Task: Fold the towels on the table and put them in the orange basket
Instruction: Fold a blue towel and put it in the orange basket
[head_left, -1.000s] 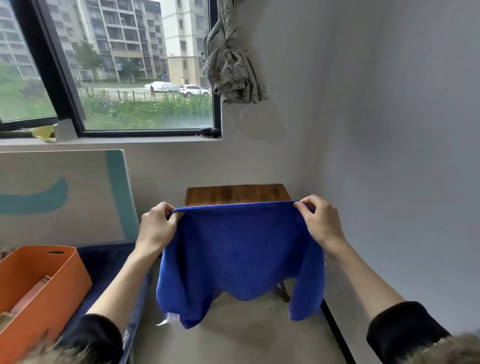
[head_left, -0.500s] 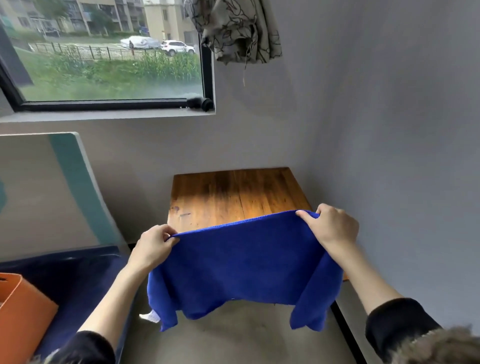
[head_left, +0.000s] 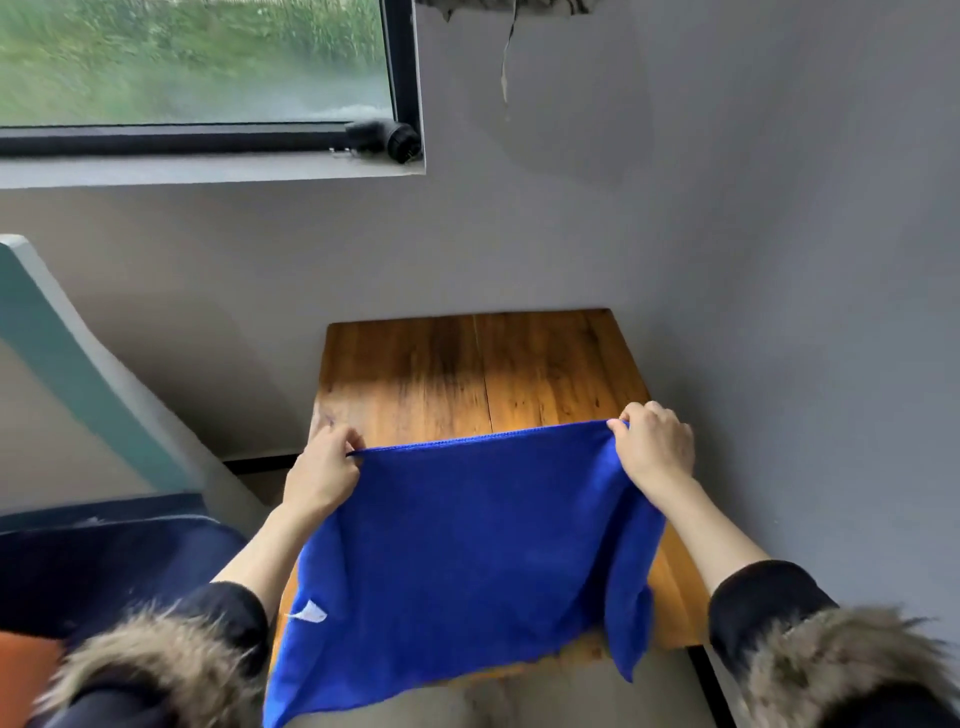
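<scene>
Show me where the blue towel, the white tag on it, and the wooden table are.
blue towel (head_left: 478, 525): head view, middle of the cloth.
white tag (head_left: 310, 612): head view, middle of the tag.
wooden table (head_left: 467, 374): head view, bare top beyond the towel.

A solid royal-blue towel (head_left: 467, 540) with a small white tag (head_left: 310, 612) is seen over a streaked amber-brown wooden desk (head_left: 467, 374), backed by a plain grey wall (head_left: 727, 234); an orange basket (head_left: 21, 670) edges the corner.

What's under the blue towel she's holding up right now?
The wooden table lies under the blue towel, which the left hand and right hand hold by its top corners. Whatever sits beneath the cloth is hidden.
</scene>
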